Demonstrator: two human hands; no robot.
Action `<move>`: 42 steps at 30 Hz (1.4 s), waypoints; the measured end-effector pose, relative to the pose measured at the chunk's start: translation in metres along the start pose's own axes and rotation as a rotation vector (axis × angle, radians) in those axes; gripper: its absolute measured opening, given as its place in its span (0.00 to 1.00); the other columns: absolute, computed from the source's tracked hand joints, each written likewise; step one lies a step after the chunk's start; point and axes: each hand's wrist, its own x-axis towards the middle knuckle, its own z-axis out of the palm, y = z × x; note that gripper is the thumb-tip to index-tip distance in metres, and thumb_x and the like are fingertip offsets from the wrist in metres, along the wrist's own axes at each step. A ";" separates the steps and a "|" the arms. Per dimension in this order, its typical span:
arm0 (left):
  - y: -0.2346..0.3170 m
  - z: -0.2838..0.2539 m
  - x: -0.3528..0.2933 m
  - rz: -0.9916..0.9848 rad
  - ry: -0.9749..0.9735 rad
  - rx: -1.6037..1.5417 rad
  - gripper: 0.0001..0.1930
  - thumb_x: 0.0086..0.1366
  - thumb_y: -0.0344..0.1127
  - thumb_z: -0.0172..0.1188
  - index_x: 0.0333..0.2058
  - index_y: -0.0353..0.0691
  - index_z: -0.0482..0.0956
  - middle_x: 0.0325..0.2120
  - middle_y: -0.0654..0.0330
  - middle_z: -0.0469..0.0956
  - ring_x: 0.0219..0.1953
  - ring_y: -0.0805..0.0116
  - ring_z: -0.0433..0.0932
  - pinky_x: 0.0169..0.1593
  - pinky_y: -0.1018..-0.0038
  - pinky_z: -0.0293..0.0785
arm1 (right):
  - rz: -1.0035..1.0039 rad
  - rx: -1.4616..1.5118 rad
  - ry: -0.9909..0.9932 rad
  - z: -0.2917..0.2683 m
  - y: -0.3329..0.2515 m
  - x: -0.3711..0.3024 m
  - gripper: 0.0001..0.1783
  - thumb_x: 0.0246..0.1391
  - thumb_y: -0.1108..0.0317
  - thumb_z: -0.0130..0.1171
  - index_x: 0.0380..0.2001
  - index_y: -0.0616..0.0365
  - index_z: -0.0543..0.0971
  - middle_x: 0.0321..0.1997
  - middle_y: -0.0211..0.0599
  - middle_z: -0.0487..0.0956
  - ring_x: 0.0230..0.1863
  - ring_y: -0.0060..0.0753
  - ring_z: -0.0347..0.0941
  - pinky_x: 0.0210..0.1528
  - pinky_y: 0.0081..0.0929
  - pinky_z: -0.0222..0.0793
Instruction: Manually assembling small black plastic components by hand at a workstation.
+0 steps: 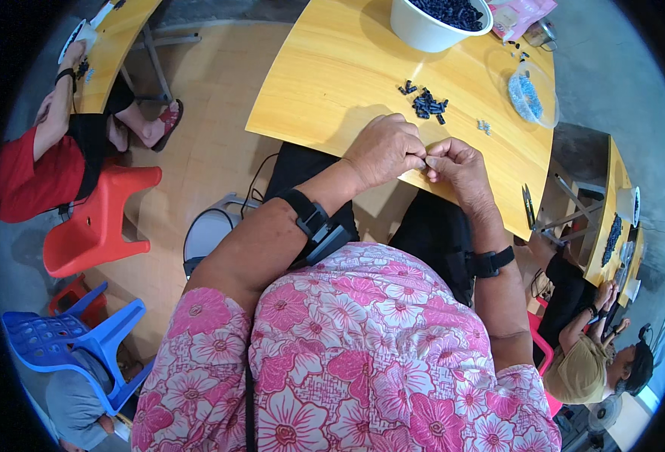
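My left hand and my right hand meet at the front edge of the yellow wooden table. Both are closed, with thumbs and fingertips pinched together. Whatever is between the fingertips is too small and covered to name. Just beyond the hands lies a loose pile of small black plastic parts. To its right sits a little cluster of tiny pale, clear-looking pieces.
At the table's far side are a white bowl of black parts, a pink bag and a jar. A clear tub holds blue pieces. Black-handled snips lie at the right edge. Other people sit at tables left and right.
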 end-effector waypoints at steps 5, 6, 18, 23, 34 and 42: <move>0.000 0.000 0.000 0.018 0.004 -0.020 0.08 0.51 0.40 0.65 0.21 0.44 0.79 0.23 0.60 0.73 0.33 0.56 0.73 0.40 0.61 0.69 | -0.008 0.090 -0.017 0.002 -0.002 0.002 0.07 0.52 0.79 0.62 0.31 0.60 0.74 0.24 0.30 0.75 0.24 0.20 0.70 0.28 0.20 0.66; 0.000 0.000 0.000 -0.007 -0.011 0.006 0.07 0.51 0.41 0.65 0.22 0.45 0.82 0.23 0.63 0.75 0.34 0.59 0.73 0.41 0.62 0.70 | -0.013 0.088 -0.015 0.001 -0.002 0.002 0.07 0.52 0.79 0.62 0.31 0.60 0.74 0.24 0.30 0.75 0.24 0.20 0.70 0.28 0.20 0.66; 0.005 -0.001 0.002 -0.039 -0.012 0.040 0.05 0.49 0.39 0.67 0.24 0.47 0.84 0.27 0.64 0.79 0.35 0.59 0.75 0.42 0.62 0.72 | -0.569 -0.037 0.159 0.036 -0.017 0.007 0.13 0.63 0.68 0.49 0.47 0.61 0.76 0.43 0.32 0.77 0.48 0.24 0.70 0.54 0.24 0.65; 0.010 -0.001 0.001 -0.113 0.038 -0.073 0.08 0.46 0.36 0.70 0.26 0.42 0.83 0.30 0.58 0.80 0.36 0.54 0.78 0.42 0.59 0.75 | -0.711 -0.253 0.024 0.046 -0.021 0.027 0.19 0.61 0.59 0.52 0.48 0.62 0.76 0.43 0.36 0.76 0.44 0.30 0.71 0.51 0.27 0.66; 0.008 -0.006 0.001 -0.066 0.140 -0.360 0.13 0.51 0.33 0.64 0.36 0.36 0.77 0.36 0.51 0.79 0.41 0.51 0.79 0.43 0.62 0.75 | -0.848 -0.500 0.064 0.057 -0.016 0.034 0.29 0.54 0.45 0.58 0.46 0.61 0.76 0.44 0.46 0.76 0.45 0.45 0.72 0.51 0.36 0.68; -0.012 0.012 -0.005 -0.019 0.020 -0.188 0.15 0.53 0.38 0.63 0.38 0.35 0.77 0.37 0.47 0.78 0.42 0.48 0.78 0.45 0.60 0.74 | -0.825 -0.637 0.050 0.061 -0.014 0.034 0.40 0.48 0.33 0.57 0.48 0.61 0.76 0.45 0.49 0.75 0.49 0.52 0.71 0.54 0.41 0.66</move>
